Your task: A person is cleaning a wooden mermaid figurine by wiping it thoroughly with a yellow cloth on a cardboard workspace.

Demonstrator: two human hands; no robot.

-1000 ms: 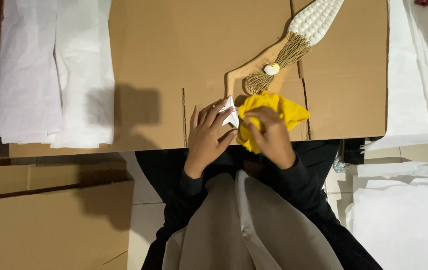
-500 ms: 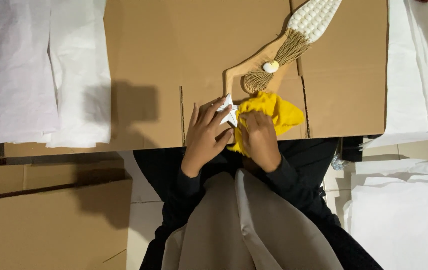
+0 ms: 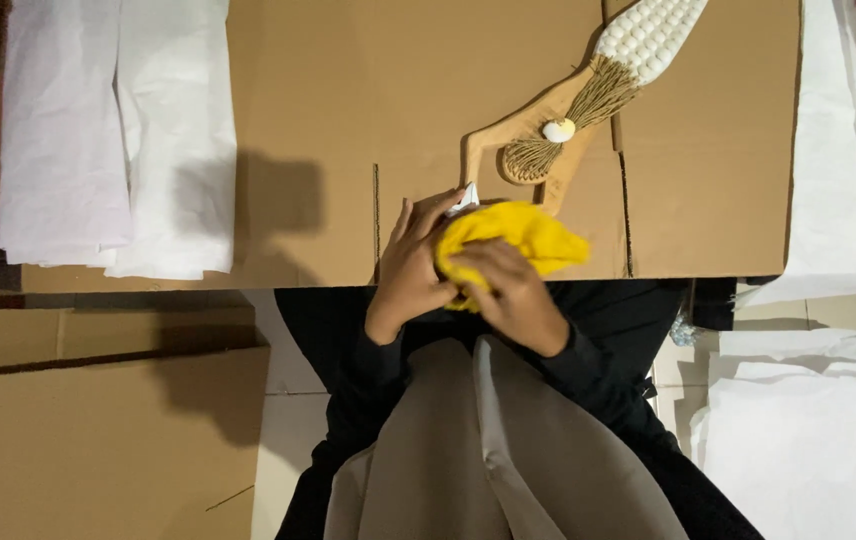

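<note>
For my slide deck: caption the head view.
Both hands, left hand and right hand, hold a yellow cloth beside a wooden figure on cardboard.

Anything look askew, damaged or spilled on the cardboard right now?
Nothing spilled or damaged. The wooden figure lies diagonally across the cardboard sheet; both hands bunch a yellow cloth over its lower end.

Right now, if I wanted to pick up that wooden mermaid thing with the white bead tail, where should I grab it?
Probably the bare wooden middle of the wooden figure, pinched across its narrow width from above. It lies flat and slanted on the cardboard sheet, and that stretch looks plain. The white bead tail and fibre tufts look fragile, and its lower end sits by the yellow cloth.
</note>
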